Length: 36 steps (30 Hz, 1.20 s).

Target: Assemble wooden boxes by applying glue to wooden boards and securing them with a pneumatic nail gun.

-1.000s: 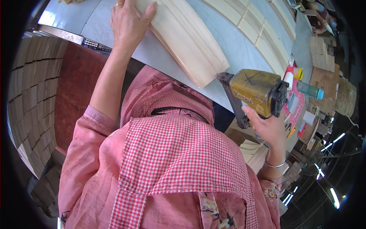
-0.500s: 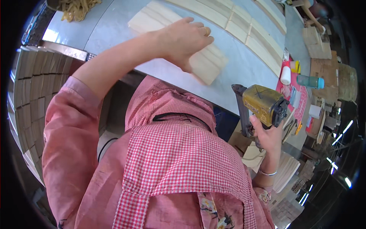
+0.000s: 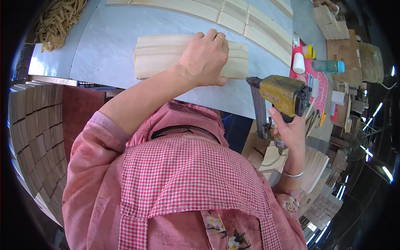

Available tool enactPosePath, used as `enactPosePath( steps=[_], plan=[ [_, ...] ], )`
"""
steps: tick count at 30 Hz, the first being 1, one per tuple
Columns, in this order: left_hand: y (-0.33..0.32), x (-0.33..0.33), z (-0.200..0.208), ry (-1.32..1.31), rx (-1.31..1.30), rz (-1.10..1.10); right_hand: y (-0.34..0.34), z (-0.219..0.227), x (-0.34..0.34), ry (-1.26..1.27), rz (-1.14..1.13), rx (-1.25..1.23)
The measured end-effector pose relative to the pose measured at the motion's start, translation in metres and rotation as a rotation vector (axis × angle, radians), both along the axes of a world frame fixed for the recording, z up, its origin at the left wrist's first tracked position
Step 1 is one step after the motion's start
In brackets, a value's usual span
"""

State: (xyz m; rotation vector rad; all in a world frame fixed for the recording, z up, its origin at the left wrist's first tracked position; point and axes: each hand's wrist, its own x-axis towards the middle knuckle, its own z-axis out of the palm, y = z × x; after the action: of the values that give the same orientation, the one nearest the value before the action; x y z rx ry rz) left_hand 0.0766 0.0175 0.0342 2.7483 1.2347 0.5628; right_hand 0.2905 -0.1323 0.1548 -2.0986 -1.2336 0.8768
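A pale wooden board (image 3: 160,52) lies flat on the marbled white tabletop (image 3: 106,54), its long side roughly along the near edge. My left hand (image 3: 204,58), a ring on one finger, is closed across the board's right half, fingers over the far side and thumb at the near side. To the right, my right hand (image 3: 289,131) grips a yellow and black pneumatic nail gun (image 3: 281,93) by its handle. The gun's nose points left, close to the board's near right corner but apart from it. Part of the board is hidden under my left hand.
More wooden boards (image 3: 233,14) lie in rows at the back of the table. Tan bands (image 3: 60,23) are heaped at the far left. Stacked wood pieces (image 3: 35,129) stand left of me. A white bottle (image 3: 298,63) and a teal bottle (image 3: 328,66) are at the right.
The board has turned from a slant to lie nearly level across the view, with my left hand still on it. The nail gun stays in my right hand. My view has shifted slightly.
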Motion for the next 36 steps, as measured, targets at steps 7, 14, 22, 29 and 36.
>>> enactPosePath(
  steps=[7, 14, 22, 29, 36],
  plan=[
    [0.002, 0.002, -0.010, -0.087, 0.139, 0.006, 0.005, -0.004, -0.004, 0.035, 0.002, -0.032],
    [-0.001, -0.004, 0.002, -0.012, -0.049, 0.003, -0.001, -0.007, -0.011, 0.040, -0.036, -0.072],
    [-0.009, -0.072, -0.004, -0.073, 0.296, 0.032, -0.011, 0.001, -0.018, 0.010, -0.035, 0.030],
    [-0.022, -0.040, 0.013, 0.052, -0.133, 0.082, -0.009, 0.001, -0.024, -0.013, 0.097, 0.031],
    [-0.025, -0.026, 0.010, 0.015, -0.153, 0.067, -0.004, -0.006, -0.027, -0.063, 0.231, 0.076]
  ],
)
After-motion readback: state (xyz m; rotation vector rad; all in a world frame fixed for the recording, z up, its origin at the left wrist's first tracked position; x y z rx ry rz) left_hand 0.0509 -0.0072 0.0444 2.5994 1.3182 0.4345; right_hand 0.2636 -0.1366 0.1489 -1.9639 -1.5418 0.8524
